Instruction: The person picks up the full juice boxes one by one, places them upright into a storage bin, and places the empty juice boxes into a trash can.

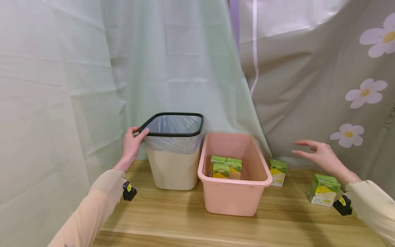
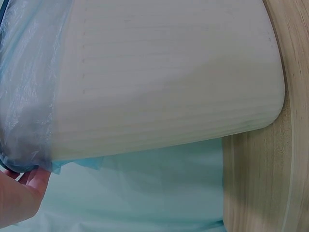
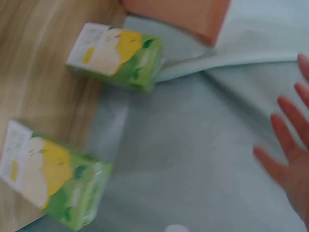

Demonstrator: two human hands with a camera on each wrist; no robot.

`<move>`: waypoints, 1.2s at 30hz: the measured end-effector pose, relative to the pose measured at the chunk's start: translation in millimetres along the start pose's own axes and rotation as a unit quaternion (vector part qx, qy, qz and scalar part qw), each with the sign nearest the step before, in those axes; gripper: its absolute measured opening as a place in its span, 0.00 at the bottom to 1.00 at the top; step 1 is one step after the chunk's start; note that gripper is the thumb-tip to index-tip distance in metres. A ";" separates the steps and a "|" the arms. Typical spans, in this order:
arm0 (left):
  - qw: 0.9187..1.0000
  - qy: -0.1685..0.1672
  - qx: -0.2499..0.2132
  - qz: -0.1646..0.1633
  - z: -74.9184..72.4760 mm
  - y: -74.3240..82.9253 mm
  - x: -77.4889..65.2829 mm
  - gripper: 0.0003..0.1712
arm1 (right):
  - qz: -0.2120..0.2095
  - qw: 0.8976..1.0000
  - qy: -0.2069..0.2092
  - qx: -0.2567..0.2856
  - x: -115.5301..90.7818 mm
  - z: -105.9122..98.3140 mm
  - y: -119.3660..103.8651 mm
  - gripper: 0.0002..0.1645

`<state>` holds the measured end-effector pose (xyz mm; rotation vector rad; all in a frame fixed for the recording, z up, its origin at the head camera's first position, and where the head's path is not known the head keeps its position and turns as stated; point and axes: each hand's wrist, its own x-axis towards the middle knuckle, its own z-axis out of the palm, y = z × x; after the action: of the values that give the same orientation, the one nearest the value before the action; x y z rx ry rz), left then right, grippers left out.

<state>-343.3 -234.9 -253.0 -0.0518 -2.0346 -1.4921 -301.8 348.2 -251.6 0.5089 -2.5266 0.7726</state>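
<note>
My left hand [image 1: 132, 146] pinches the near left corner of the black rim on a cream trash bin [image 1: 172, 168], thumb on top and fingers at the outer side. A translucent bag [image 2: 34, 92] lines the bin and folds down over its outside. To the right, my right hand [image 1: 322, 157] hovers in the air, fingers spread and thumb apart, holding nothing. Below it, a green and yellow box [image 1: 324, 190] stands on the table. A matching box [image 1: 277, 172] stands farther back, beside a pink plastic tub [image 1: 232, 199].
Inside the tub sit several small boxes [image 1: 220, 170] of the same green and yellow kind. The tub stands close against the bin's right side. Pale curtains [image 1: 172, 68] hang behind and at the left of the wooden table [image 1: 166, 219].
</note>
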 end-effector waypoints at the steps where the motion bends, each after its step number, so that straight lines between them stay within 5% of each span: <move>1: 1.000 0.000 0.000 0.000 -0.1 -0.3 0.1 0.35 | 0.003 1.000 0.007 -0.014 -3.3 0.2 3.6 0.27; 6: 1.000 -0.001 -0.009 -0.002 0.1 -1.4 0.7 0.35 | 0.013 0.998 0.029 -0.050 -20.7 2.8 23.5 0.26; 21: 1.000 0.004 -0.006 0.002 1.2 -2.4 1.4 0.34 | 0.133 0.988 -0.023 -0.079 -62.2 22.3 84.6 0.51; 36: 1.000 0.006 -0.006 -0.001 1.7 -2.3 1.5 0.33 | 0.148 0.985 -0.014 -0.089 -71.6 31.4 107.4 0.47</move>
<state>-346.1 -234.7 -254.6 -0.0457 -2.0154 -1.5026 -301.5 428.1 -357.8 0.0840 -2.6993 0.6354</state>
